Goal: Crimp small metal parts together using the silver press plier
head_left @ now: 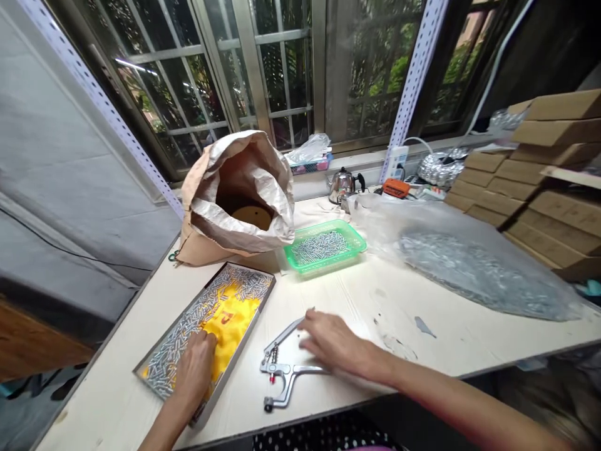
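Note:
My left hand (195,363) reaches into a shallow rectangular tray (241,351), its fingers pinched together among small silvery metal pins (181,344). Whatever sits between those fingertips is hidden. A yellow cloth or bag (232,326) with a red mark lies in the tray, with pins around it. My right hand (331,341) is at the handles of metal snap pliers (284,376), fingers curled over the upper handle. The pliers' handles are spread apart, and their jaw points toward the table's front edge. The lower handle runs partly beneath my right hand.
Behind the tray stands a large open paper sack (197,213). A green basket (323,269) holds more pins. To the right lie a clear plastic bag of shiny parts (469,269) and stacked cardboard boxes (539,194). A metal kettle (342,186) stands near the window.

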The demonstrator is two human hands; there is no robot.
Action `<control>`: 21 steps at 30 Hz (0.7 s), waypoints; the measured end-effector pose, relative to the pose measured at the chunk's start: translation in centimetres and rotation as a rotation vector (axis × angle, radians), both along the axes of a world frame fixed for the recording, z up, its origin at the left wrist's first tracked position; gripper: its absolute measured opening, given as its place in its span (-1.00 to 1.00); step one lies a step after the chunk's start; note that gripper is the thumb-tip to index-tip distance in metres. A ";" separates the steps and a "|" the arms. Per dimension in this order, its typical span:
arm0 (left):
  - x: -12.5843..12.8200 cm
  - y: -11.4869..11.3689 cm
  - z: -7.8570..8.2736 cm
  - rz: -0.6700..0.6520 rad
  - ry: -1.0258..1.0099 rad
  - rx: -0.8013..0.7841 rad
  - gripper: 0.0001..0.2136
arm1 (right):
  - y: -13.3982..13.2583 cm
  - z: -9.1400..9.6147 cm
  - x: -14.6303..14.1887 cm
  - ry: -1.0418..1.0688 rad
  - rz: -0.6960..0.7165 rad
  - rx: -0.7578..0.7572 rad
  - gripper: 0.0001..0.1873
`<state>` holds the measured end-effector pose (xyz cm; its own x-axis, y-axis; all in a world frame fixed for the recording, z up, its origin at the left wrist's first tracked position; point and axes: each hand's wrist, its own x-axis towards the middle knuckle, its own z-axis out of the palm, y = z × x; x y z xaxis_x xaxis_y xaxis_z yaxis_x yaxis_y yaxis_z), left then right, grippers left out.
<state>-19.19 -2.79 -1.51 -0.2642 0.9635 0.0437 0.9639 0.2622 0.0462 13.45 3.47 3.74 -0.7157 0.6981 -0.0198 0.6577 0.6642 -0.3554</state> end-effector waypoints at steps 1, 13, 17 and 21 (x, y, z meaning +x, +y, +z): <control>0.6 0.0 0.8 -0.022 -0.030 0.006 -0.78 | -1.5 -0.9 0.2 0.042 0.057 -0.051 -0.85; 10.1 -4.8 2.5 0.215 -1.005 -0.227 -0.66 | -4.9 -8.6 2.0 0.054 0.030 0.081 -0.88; 10.7 -4.9 1.4 0.255 -1.055 -0.257 -0.66 | -5.4 -8.4 2.2 0.060 0.022 0.118 -0.85; 11.0 -4.5 0.6 0.253 -1.055 -0.316 -0.63 | -5.7 -8.2 2.1 0.059 0.006 0.122 -0.79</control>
